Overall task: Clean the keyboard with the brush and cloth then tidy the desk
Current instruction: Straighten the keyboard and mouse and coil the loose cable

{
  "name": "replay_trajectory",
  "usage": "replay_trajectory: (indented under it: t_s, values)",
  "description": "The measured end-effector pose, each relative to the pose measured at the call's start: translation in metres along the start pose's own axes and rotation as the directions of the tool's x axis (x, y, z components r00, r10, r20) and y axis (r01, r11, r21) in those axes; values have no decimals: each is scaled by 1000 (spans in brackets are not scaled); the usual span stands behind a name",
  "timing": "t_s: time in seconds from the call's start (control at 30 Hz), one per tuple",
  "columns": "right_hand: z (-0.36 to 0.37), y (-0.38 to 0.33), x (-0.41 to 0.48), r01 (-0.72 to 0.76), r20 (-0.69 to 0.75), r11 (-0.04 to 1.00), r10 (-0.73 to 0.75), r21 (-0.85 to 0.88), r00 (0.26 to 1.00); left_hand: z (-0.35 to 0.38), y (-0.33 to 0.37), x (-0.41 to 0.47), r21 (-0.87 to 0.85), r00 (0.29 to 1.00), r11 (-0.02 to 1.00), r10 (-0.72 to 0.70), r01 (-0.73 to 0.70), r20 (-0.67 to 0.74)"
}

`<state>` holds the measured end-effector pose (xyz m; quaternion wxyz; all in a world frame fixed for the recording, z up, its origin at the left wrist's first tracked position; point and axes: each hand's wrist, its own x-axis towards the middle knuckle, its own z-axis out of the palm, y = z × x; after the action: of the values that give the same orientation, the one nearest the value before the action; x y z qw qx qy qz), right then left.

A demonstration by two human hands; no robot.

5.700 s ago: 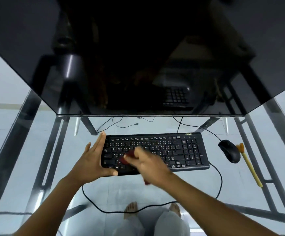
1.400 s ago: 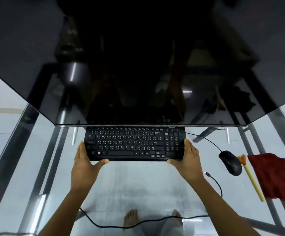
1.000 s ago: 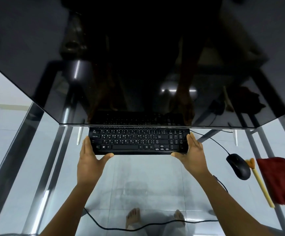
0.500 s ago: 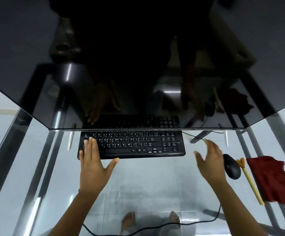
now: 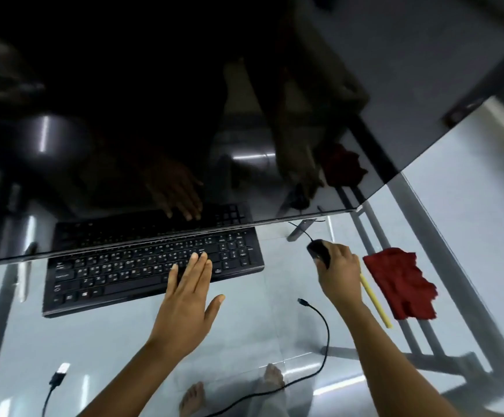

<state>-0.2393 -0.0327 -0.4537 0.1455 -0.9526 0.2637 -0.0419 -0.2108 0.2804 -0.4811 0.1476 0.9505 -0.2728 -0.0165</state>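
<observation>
Your left hand (image 5: pixel 189 299) lies flat and spread, fingers (image 5: pixel 198 266) stretched over the right-hand end of the keyboard (image 5: pixel 142 266), thumb out to the side above the glass desk (image 5: pixel 118 341). Nothing is pinched there; the palm hangs off the near edge of the keyboard, only the fingertips over the keys. The keyboard itself sits tucked right up under the lower edge of the big dark monitor (image 5: pixel 184 115), slightly tilted, its far row just beneath the screen's rim.

Your right hand (image 5: pixel 339 270) is curled around the black mouse (image 5: pixel 318 251), fingers wrapped over its near end, the front of it poking out toward the monitor with its cord running off behind. Just beside that hand, on its outer side, the yellow handle of the brush (image 5: pixel 375 299) lies on the glass, its head hidden behind your hand. Touching or nearly touching the brush, further right, the red cloth (image 5: pixel 401 284) lies crumpled and flat on the desk. Neither one is in your grasp.

A loose black cable (image 5: pixel 324 335) with a free plug end curls across the glass between your two forearms, and another plug (image 5: pixel 58 376) lies near the left edge.
</observation>
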Motion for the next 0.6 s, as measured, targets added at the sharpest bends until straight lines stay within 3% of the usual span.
replay_trajectory:
  t_s: [0.6]
  values:
    - [14, -30, 37, -84, 18, 975, 82, 207, 996, 12, 10, 17, 62, 997, 996, 54, -58, 60]
